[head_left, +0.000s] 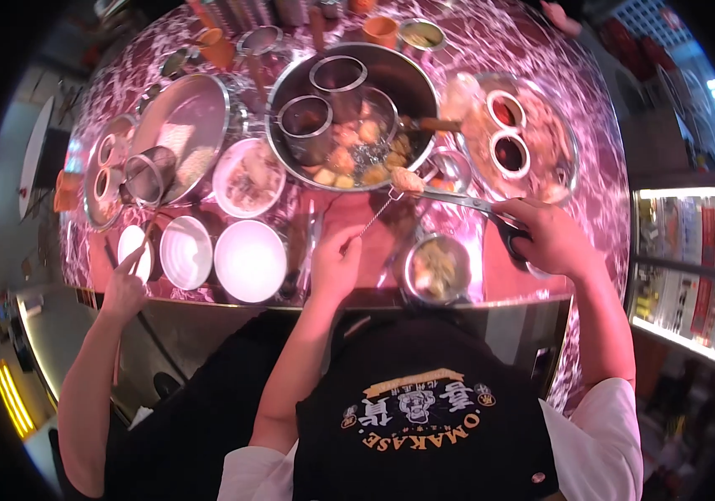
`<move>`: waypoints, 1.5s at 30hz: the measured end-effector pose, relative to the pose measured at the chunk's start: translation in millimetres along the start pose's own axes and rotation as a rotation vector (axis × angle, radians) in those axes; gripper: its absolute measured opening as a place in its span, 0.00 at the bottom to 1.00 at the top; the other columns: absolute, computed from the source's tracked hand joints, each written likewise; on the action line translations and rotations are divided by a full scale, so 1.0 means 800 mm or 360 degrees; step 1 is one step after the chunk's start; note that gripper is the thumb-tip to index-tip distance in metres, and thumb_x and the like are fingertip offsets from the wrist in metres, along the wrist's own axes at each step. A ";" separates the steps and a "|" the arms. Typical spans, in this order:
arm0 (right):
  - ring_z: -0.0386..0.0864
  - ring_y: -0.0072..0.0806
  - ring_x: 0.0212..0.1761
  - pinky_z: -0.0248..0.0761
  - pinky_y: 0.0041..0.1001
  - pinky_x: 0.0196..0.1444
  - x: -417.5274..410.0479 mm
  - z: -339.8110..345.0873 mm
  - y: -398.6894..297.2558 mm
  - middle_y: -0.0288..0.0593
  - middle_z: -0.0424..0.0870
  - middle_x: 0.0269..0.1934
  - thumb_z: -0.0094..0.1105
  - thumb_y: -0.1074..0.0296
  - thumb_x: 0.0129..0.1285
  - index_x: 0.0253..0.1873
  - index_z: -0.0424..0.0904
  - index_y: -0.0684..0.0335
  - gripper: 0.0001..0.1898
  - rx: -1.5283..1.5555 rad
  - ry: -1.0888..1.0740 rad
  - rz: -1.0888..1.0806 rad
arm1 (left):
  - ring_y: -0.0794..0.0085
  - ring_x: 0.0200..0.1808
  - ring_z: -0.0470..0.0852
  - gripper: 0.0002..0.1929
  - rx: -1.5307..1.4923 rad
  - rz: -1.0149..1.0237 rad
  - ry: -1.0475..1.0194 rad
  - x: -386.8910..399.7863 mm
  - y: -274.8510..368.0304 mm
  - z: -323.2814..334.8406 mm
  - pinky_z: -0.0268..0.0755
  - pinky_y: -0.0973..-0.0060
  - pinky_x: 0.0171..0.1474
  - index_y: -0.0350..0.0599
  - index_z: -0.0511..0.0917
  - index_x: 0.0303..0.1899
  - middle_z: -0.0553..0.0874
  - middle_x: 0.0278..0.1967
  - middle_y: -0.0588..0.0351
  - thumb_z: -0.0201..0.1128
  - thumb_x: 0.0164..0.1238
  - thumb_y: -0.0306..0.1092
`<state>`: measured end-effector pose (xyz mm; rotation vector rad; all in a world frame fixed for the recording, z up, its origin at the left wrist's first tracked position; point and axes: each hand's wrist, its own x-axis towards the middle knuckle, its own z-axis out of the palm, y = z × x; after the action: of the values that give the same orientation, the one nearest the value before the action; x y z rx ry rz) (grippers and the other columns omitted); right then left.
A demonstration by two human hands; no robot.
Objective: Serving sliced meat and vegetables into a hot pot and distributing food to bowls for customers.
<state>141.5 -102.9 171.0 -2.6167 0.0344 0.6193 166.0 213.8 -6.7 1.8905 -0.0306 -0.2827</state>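
Observation:
My left hand (335,260) grips a thin twisted-wire handle (375,219). Its looped end reaches the front rim of a large steel pot (398,72). With my right hand (548,235) I hold black-handled scissors (461,200), whose blades meet a pale brown piece of food (407,180) by that rim. The blades and wire end overlap there, so I cannot tell which one bears the piece. Inside the pot, several chunks of food (342,160) sit in bubbling broth beside wire strainers (304,117). A small metal pot of food (409,285) stands between my hands.
At left, another person's hand (126,288) holds a strainer (144,178) over a steel tray with noodles (191,94). White bowls (250,260) line the counter's front edge. Right of the pot lies a round tray of food (467,150) with two sauce cups (509,153).

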 end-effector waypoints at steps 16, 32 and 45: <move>0.79 0.51 0.53 0.72 0.44 0.57 -0.133 0.157 0.040 0.57 0.78 0.46 0.67 0.54 0.51 0.60 0.69 0.56 0.32 -0.0397 -0.0121 0.0389 | 0.53 0.36 0.85 0.11 0.0747 0.0821 -0.0295 -0.113 -0.022 0.062 0.77 0.62 0.36 0.47 0.83 0.45 0.85 0.38 0.52 0.61 0.62 0.26; 0.83 0.44 0.48 0.76 0.41 0.50 -0.076 0.042 0.072 0.47 0.85 0.48 0.64 0.69 0.52 0.54 0.82 0.52 0.21 -0.0459 -0.0496 -0.0007 | 0.54 0.39 0.86 0.09 0.0687 0.0070 0.0181 -0.125 0.003 -0.026 0.77 0.68 0.42 0.42 0.84 0.45 0.87 0.38 0.47 0.61 0.67 0.30; 0.85 0.42 0.51 0.78 0.39 0.50 0.286 0.061 -0.117 0.46 0.87 0.49 0.61 0.62 0.52 0.61 0.79 0.48 0.26 -0.1031 -0.0591 -0.0356 | 0.90 0.27 0.70 0.11 0.0078 -0.0420 0.0631 -0.203 -0.067 -0.040 0.61 0.88 0.30 0.36 0.83 0.50 0.79 0.29 0.68 0.61 0.70 0.25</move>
<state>338.2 19.7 72.5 -2.9797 -0.6670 1.1764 9.0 288.0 -18.0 1.9697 0.4857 -0.0806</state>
